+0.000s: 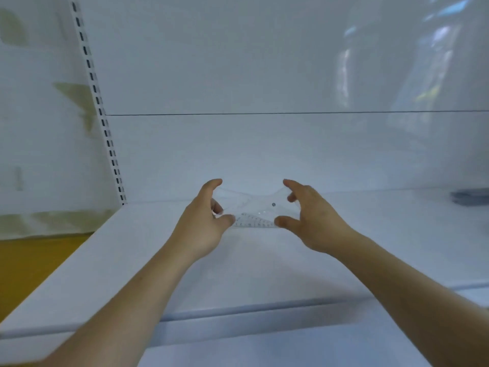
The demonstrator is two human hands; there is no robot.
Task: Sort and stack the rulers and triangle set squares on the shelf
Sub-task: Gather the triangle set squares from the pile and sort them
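A small pile of clear plastic set squares (254, 211) lies on the white shelf (264, 260), near its back wall. Their printed scales show faintly along the front edge. My left hand (203, 223) grips the pile's left end, thumb at the front edge and fingers curled over the back. My right hand (307, 215) grips the right end the same way. How many pieces are in the pile I cannot tell, because they are transparent and blurred.
A dark flat object (469, 197) lies at the shelf's far right, cut off by the frame. A slotted white upright (105, 120) runs up the back left corner. The shelf's front edge (238, 311) crosses below my forearms; a yellow floor shows at the lower left.
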